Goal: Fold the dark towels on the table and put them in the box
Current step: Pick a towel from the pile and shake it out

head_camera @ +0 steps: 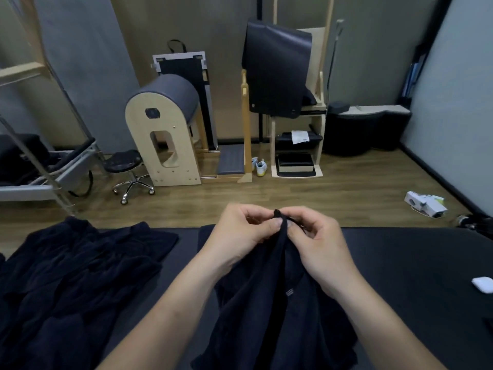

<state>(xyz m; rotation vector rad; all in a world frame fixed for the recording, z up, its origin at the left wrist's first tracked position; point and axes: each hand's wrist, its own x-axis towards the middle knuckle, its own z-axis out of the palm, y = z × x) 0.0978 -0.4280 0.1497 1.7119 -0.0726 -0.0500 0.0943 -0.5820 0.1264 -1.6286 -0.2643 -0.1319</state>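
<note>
While we hold our hands close together above the middle of the table [400,263], both pinch the same bunched corner of a dark navy towel [280,316]. Our left hand [240,233] grips the cloth between its thumb and curled fingers. Our right hand [317,249] pinches it just beside, thumb against forefinger, and the knuckles of the two hands nearly touch. A small tip of the fabric pokes up between them.

From that pinch the towel hangs down toward us in loose folds between our forearms. Its lower part lies spread on the near middle of the table. A small grey label [289,292] shows on the cloth below our right hand.

On the left side of the table, a heap of dark towels [74,276] lies crumpled and unfolded. It reaches from the far edge to the near left corner and sits apart from the towel we hold. At the right edge of the table rests a small white object [482,284]; we cannot tell what it is.

Beyond the far edge, on the wooden floor, stand a ladder barrel [162,129] with a grey padded top and a black rolling stool [125,164] beside it. A pair of white shoes [260,166] sits near the wall, and a white carton [424,204] lies on the floor to the right.
</note>
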